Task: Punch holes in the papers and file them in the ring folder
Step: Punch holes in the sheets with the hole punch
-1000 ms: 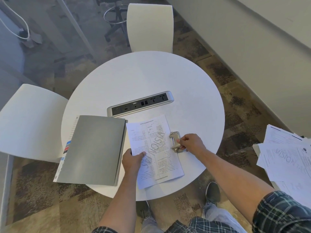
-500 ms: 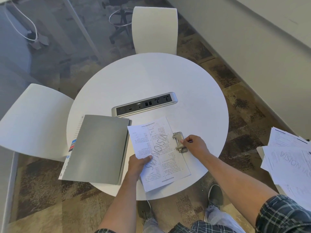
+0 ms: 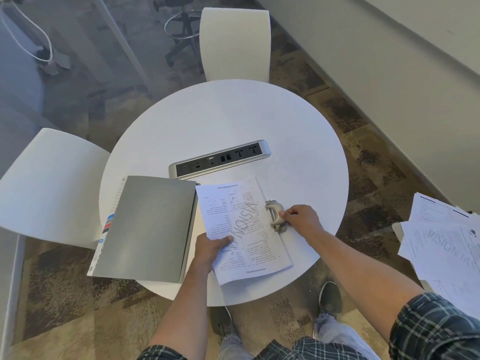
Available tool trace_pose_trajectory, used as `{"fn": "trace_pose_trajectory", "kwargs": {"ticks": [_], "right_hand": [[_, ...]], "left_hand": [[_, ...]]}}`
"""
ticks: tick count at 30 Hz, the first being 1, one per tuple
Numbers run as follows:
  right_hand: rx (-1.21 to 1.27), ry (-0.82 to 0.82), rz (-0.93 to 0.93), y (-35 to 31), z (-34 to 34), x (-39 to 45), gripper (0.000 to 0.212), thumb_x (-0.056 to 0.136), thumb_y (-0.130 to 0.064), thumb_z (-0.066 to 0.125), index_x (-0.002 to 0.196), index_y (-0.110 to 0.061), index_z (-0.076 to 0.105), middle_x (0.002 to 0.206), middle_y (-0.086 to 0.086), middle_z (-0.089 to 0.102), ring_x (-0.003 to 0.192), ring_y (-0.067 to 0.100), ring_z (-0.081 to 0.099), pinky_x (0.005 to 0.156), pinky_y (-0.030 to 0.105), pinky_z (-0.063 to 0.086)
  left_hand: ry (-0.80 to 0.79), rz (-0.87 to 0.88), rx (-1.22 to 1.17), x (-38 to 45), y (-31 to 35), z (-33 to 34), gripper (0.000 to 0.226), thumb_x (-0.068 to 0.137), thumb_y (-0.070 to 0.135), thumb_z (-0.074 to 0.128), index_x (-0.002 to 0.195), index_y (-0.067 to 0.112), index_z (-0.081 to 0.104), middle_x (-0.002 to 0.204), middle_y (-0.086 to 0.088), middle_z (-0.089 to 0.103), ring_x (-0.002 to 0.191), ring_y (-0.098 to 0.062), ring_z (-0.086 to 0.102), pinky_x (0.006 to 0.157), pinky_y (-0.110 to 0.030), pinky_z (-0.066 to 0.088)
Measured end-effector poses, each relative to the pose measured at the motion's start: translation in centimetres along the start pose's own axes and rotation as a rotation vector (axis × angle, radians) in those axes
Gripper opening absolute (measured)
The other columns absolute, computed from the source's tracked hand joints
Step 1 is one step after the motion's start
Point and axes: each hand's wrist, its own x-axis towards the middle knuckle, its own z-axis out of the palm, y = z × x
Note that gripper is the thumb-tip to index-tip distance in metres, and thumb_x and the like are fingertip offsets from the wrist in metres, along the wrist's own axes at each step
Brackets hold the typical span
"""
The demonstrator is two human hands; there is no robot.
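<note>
- One round table
- Two white chairs
- One grey ring folder
- One hole punch
- One power strip
- Two hands

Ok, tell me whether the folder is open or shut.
Shut. The folder lies flat on the table with its grey cover down; no rings show.

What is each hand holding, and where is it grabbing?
The left hand grips the paper at its left edge, near the bottom corner. The right hand holds the hole punch at its handle, on the paper's right edge.
</note>
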Motion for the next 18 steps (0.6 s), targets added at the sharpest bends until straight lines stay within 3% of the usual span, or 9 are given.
{"fn": "trace_pose_trajectory", "kwargs": {"ticks": [5, 9, 14, 18], "right_hand": [[-0.019, 0.016, -0.012, -0.3, -0.1, -0.4, 0.029, 0.088, -0.035, 0.077, 0.072, -0.012, 0.070, 0.069, 0.000, 0.063, 0.060, 0.013, 0.049, 0.056, 0.026, 0.037], [-0.075, 0.026, -0.044, -0.4, 0.2, -0.9, 0.032, 0.089, -0.035, 0.077, 0.078, -0.005, 0.072, 0.067, -0.002, 0.062, 0.058, 0.011, 0.049, 0.054, 0.024, 0.034], [-0.112, 0.047, -0.053, -0.7, 0.5, -1.0, 0.031, 0.089, -0.033, 0.077, 0.083, -0.003, 0.073, 0.071, -0.002, 0.064, 0.060, 0.009, 0.051, 0.053, 0.024, 0.036], [-0.147, 0.047, -0.052, -0.9, 0.5, -1.0, 0.028, 0.089, -0.034, 0.076, 0.083, -0.006, 0.074, 0.077, 0.000, 0.068, 0.062, 0.009, 0.053, 0.054, 0.024, 0.038]], "left_hand": [[-0.012, 0.028, -0.013, 0.2, 0.6, -0.1, 0.036, 0.073, -0.005, 0.084, 0.106, 0.005, 0.074, 0.099, -0.006, 0.078, 0.086, -0.025, 0.076, 0.070, -0.031, 0.060], [-0.045, 0.075, 0.038, 0.9, 1.3, -0.7, 0.044, 0.068, 0.001, 0.090, 0.109, 0.005, 0.075, 0.103, -0.007, 0.078, 0.094, -0.028, 0.075, 0.085, -0.042, 0.059], [-0.051, 0.102, 0.091, 1.1, 1.9, -0.3, 0.037, 0.068, 0.002, 0.090, 0.102, 0.009, 0.077, 0.096, -0.004, 0.079, 0.086, -0.023, 0.076, 0.076, -0.033, 0.059], [-0.052, 0.083, 0.091, 1.2, 1.4, -0.1, 0.039, 0.069, 0.002, 0.090, 0.105, 0.008, 0.076, 0.098, -0.004, 0.079, 0.089, -0.025, 0.076, 0.082, -0.039, 0.060]]}}
